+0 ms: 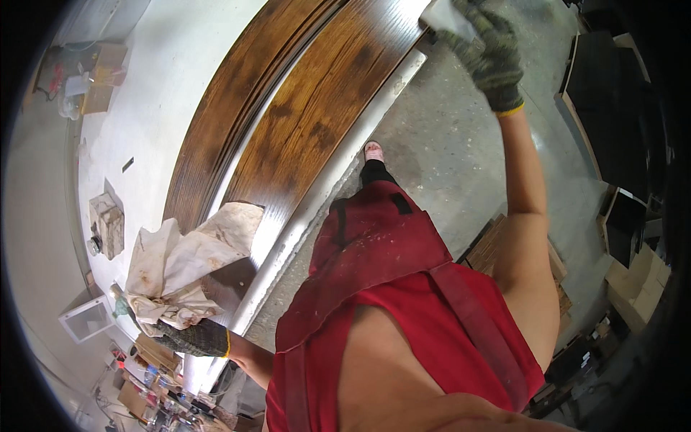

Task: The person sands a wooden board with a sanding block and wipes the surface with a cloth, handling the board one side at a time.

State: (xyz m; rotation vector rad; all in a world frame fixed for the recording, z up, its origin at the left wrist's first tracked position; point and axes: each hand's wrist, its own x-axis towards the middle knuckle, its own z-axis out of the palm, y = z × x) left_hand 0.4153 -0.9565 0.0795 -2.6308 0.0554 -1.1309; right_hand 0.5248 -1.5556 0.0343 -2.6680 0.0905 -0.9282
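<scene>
My left hand (191,338), in a dark knitted work glove with a yellow cuff, is at the lower left, gripping a crumpled, brown-stained white cloth (191,263). The cloth hides most of its fingers and drapes over the near end of a brown wood-grain panel (302,129). My right hand (489,57), gloved alike, reaches to the panel's far end at the top. It is closed round a whitish piece of cloth or pad (450,21), slightly blurred, at the panel's edge. Another dark-brown wooden strip (230,101) lies alongside the panel, on its left.
Both wooden pieces lie on a white worktable (155,122). A small worn block (108,223) stands at its left. Cluttered bottles and tools (162,396) fill the lower left. Dark panels (612,108) and a cardboard box (637,284) stand on the right, over a grey floor (439,151).
</scene>
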